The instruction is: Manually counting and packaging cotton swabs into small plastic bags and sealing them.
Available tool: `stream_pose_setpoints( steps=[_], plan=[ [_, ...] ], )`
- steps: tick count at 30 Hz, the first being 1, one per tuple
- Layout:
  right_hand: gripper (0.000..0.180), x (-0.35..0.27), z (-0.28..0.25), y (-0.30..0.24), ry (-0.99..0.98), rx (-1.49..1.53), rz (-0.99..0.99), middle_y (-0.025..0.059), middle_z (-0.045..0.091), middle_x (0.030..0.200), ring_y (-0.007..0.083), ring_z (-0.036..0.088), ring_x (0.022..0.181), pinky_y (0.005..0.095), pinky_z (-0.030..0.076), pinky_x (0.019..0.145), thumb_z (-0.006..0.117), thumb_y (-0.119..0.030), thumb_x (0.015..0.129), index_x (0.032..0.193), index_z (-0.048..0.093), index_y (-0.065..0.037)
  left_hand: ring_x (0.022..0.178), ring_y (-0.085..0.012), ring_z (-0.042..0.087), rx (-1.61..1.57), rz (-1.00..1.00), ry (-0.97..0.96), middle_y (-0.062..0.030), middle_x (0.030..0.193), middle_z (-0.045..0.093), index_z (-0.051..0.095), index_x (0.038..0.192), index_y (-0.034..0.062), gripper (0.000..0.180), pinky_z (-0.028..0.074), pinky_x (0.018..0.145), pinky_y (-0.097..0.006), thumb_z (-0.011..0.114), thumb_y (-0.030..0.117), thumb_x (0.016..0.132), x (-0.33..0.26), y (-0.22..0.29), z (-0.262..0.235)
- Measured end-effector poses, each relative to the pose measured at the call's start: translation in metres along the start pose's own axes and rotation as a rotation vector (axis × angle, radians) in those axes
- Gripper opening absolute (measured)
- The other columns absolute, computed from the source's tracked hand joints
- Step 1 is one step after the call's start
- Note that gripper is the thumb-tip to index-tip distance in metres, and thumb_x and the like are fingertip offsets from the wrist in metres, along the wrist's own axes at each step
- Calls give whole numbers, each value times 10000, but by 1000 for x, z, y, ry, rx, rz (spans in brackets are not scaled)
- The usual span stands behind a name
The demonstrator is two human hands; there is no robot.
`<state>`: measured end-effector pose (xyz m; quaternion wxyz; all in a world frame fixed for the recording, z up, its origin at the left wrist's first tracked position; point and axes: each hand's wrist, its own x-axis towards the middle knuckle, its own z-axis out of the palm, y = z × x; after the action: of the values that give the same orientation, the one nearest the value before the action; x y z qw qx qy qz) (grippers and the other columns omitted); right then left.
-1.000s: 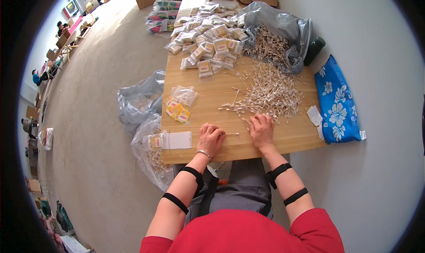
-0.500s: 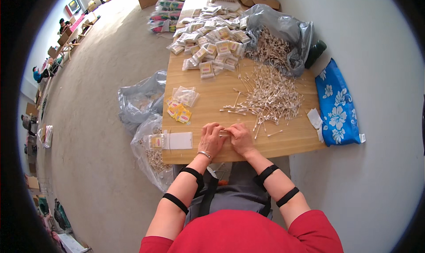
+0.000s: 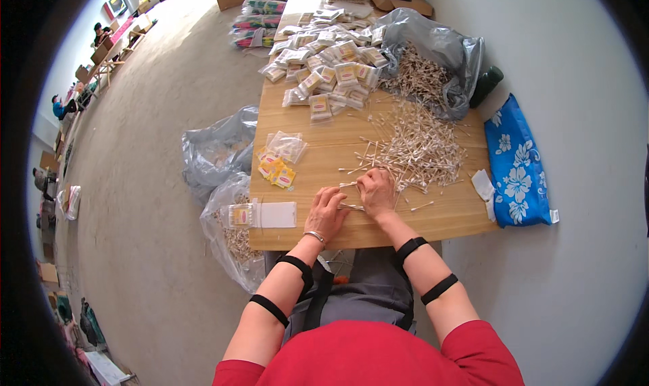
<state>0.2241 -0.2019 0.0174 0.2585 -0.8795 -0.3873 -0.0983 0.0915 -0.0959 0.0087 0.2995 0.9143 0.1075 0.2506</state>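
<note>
Both hands have crept forward; I see left hand [image 3: 326, 213] and right hand [image 3: 377, 193] pinching a swab bundle [image 3: 351, 206] over the counter [image 3: 439, 213].

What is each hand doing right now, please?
Left hand: closed around a small bundle of cotton swabs.
Right hand: fingers curled on the same cotton swabs, beside the loose pile.

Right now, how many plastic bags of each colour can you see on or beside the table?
Grey plastic bag on the table, open with cotton swabs spilling out: 1
Grey plastic bag on the floor: 1
Clear plastic bag on the floor: 1
Blue flowered bag by the table: 1
Total: 4
</note>
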Motion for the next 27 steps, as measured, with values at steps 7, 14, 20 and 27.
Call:
stream_pose_setpoints(
  steps=[7,14,20,27],
  plan=[
    [179,-28,-7,-13,25,180,38,-11,566,973,198,482,1015,380,352,861,655,-181,756,933,682,-175,1208,-322,428,42,-16,14,-129,1222,516,547,1153,67,469,338,1045,-412,715,137,721,4,10,-4],
    [206,-31,-26,15,83,48,23,-19,569,969,189,494,991,382,346,881,667,-169,751,956,679,-172,1182,-254,475,38,57,-35,-81,1170,579,614,1085,97,329,316,1067,-425,673,170,769,2,0,-1],
    [81,-19,-22,24,24,14,-10,-34,576,882,191,504,940,373,348,865,685,-190,742,820,685,-170,1076,-264,550,-32,56,64,-82,1037,634,658,954,75,171,359,1032,-435,651,131,792,2,-4,4],
    [44,-10,-16,31,110,-90,86,-34,582,855,196,506,915,367,355,839,656,-198,761,792,685,-190,1037,-276,565,-76,62,53,-98,1006,633,655,895,60,123,384,1011,-437,662,113,784,2,-3,3]
  ],
)
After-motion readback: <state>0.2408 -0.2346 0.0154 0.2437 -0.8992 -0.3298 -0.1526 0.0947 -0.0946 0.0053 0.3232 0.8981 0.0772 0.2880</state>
